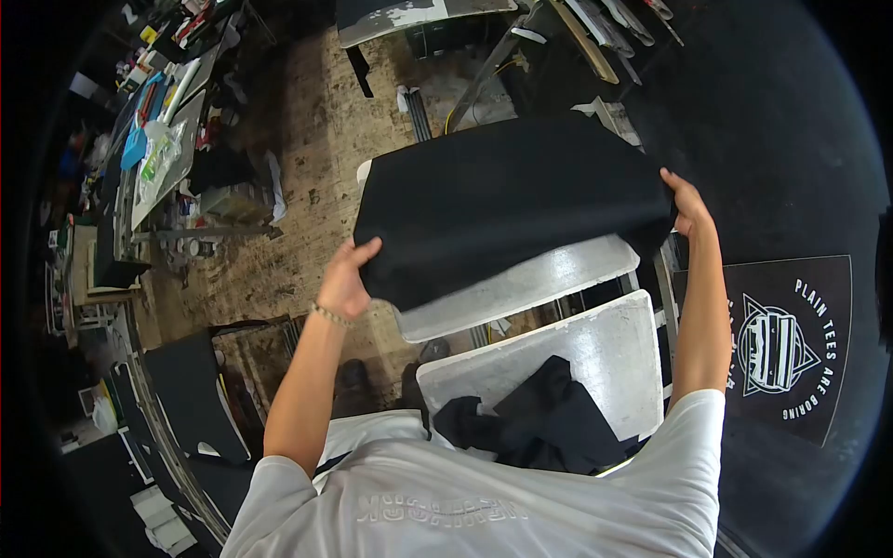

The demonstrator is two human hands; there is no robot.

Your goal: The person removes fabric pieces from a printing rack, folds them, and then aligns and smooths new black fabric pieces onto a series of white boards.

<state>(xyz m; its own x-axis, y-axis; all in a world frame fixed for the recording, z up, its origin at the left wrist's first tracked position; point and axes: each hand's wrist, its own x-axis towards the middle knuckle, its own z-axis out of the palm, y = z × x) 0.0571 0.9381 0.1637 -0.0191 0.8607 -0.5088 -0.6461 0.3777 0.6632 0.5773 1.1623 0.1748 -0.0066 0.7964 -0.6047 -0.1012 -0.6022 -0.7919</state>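
Observation:
A wide piece of black fabric [502, 191] is spread over a white board [539, 279], whose near edge shows below it. My left hand [346, 279] grips the fabric's near left corner, thumb on top and the other fingers mostly hidden. At the right edge, my right hand [686, 203] pinches the fabric, its thumb above and the fingers partly out of sight underneath. The near edge of the fabric is lifted and curves between the two hands. Closer to my body, a crumpled black cloth [544, 418] lies on a second white board [623, 349].
On the right, a black wall carries a printed sign [791, 344]. A cluttered workbench [172, 153] with bottles and plastic bags runs along the left. Another board [419, 20] stands at the far side. Black-covered boards [195, 386] line the lower left, beside the stained floor [307, 121].

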